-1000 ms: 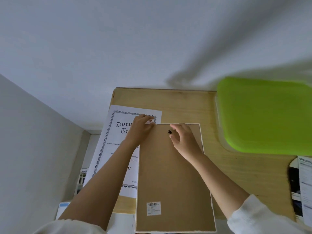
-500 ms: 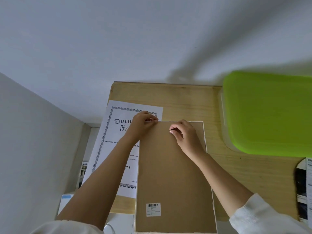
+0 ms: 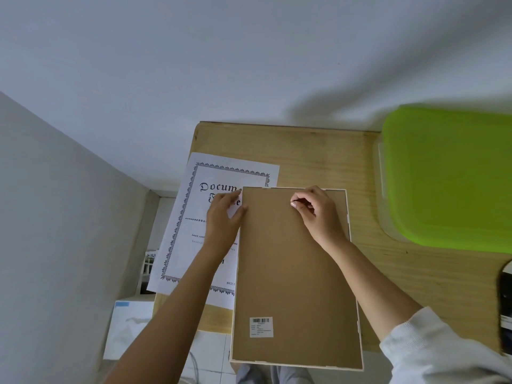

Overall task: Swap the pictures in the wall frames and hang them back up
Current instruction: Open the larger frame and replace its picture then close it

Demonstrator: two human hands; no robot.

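A picture frame (image 3: 293, 275) lies face down on the wooden table (image 3: 310, 151), its brown backing board up, with a barcode sticker (image 3: 261, 327) near its close end. My left hand (image 3: 224, 217) presses on the frame's far left edge, thumb on the board. My right hand (image 3: 315, 209) is on the board near its far edge, with fingers pinched together over a small part that I cannot make out. A white certificate sheet (image 3: 205, 217) with an ornate border lies under the frame's left side.
A clear bin with a bright green lid (image 3: 448, 176) stands at the right of the table. Dark printed papers (image 3: 505, 309) lie at the right edge. White walls close in at the back and left. A white box (image 3: 130, 328) sits on the floor at the left.
My left hand slid from the frame's top left corner down its left edge. My right hand closed over the small black tab seen earlier. The view shifted a little.
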